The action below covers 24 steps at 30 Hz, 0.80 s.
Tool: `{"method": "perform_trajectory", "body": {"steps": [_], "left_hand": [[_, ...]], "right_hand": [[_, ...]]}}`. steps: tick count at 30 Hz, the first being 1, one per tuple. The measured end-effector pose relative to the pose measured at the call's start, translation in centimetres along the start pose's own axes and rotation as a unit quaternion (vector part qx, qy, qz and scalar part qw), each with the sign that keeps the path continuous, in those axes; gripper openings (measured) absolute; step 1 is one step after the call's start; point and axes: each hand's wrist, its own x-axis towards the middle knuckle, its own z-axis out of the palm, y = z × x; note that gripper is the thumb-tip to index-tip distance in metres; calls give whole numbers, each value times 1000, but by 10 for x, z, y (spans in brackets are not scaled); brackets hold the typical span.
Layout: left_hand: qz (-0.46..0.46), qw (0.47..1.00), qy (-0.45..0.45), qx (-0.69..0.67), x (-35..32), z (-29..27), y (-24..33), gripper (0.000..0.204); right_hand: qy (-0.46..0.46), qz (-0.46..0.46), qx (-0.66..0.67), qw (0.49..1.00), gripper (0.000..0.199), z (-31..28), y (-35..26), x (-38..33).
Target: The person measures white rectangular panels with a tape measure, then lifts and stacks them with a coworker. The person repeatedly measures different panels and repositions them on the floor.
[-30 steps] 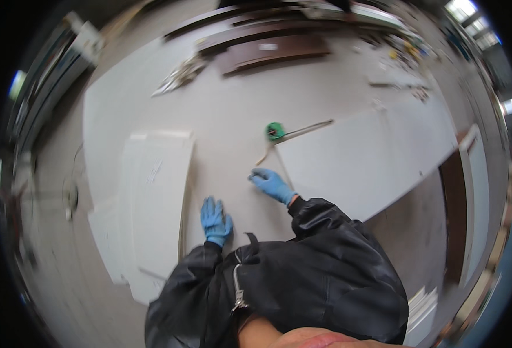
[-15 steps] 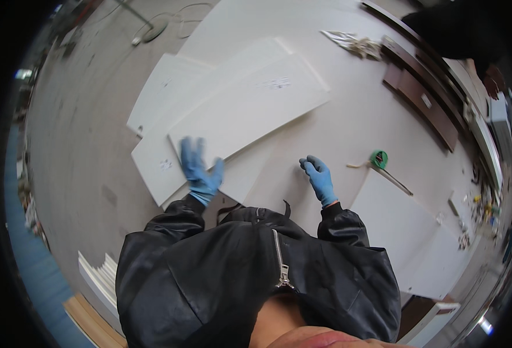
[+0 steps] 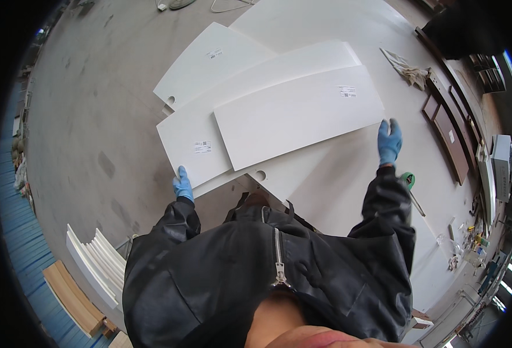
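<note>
Several white panels lie overlapping on the large white work surface. My left hand (image 3: 183,185), in a blue glove, grips the near left edge of the middle panel (image 3: 189,130), thumb up along the edge and the other fingers mostly hidden. A smaller white top panel (image 3: 299,119) with a label rests across it. My right hand (image 3: 390,143), also gloved in blue, is at the near right corner of the top panel, fingers stretched out; whether they touch it I cannot tell. Another panel (image 3: 215,66) lies beneath at the far left, and a lower panel (image 3: 285,177) with a round hole pokes out in front.
A green roll (image 3: 407,180) lies beside my right sleeve. Brown boards (image 3: 450,136) and a crumpled cloth (image 3: 406,69) are at the right, with a dark-clothed person (image 3: 464,32) beyond. White curved strips (image 3: 96,261) and wooden pieces (image 3: 73,298) stand at the lower left.
My hands have spread apart: the left came off the panels' top to the near left edge, the right moved right to the top panel's corner. The whole view has shifted.
</note>
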Motion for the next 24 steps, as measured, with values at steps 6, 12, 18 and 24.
{"method": "perform_trajectory", "body": {"steps": [6, 12, 18, 24], "left_hand": [[-21, 978, -97, -182, -13, -11, 17, 69], [-67, 960, -124, -242, -15, -16, 25, 76], [-106, 919, -179, -336, -12, -22, 43, 80], [-129, 926, -140, -326, 28, -15, 62, 80]], "right_hand": [[-85, -32, -89, 992, 65, 38, 16, 105], [-346, 168, 101, 918, 75, 91, 27, 164], [-384, 147, 42, 910, 82, 110, 12, 186], [-313, 165, 59, 933, 77, 105, -8, 158]]}}
